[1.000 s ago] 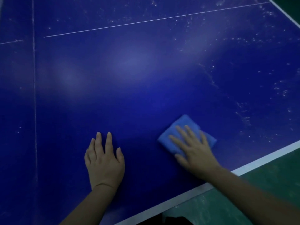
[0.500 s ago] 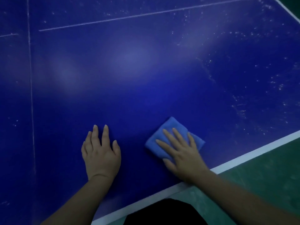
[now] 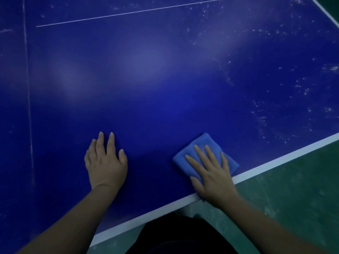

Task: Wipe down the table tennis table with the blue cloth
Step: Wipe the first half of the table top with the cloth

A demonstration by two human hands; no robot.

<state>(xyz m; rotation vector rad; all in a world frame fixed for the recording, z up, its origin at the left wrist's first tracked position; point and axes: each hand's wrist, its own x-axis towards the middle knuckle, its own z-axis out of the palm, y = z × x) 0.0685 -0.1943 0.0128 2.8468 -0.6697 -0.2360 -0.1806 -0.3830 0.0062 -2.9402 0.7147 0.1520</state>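
Head view, near to far. Item 1: dark black garment (image 3: 183, 237) of the person, at the bottom centre, below the table's near edge. Item 2: dull green scuffed floor (image 3: 297, 202), showing off the near edge toward the right. Item 3: deep blue table tennis table (image 3: 165, 107), filling most of the view, with a broad white border stripe (image 3: 278, 160) running along its near edge. Item 4: right hand (image 3: 214, 176), palm down with fingers straight and spread, pressing flat on the cloth; its heel lies over the white stripe at the near edge. Item 5: folded bright blue square cloth (image 3: 205, 139), flat on the table just inside the near edge, right of centre, under the right fingers, with its far corner showing beyond the fingertips. Item 6: left hand (image 3: 107, 164), palm down on the bare blue top, fingers extended and relaxed, holding nothing, apart from the cloth toward the left. Item 7: scattered pale white specks and smears (image 3: 260, 120), on the right portion of the top. Item 8: thin white painted line (image 3: 128, 13), crossing the far part of the table. Item 9: faint pale scratched line (image 3: 29, 107), running near to far by the left side.
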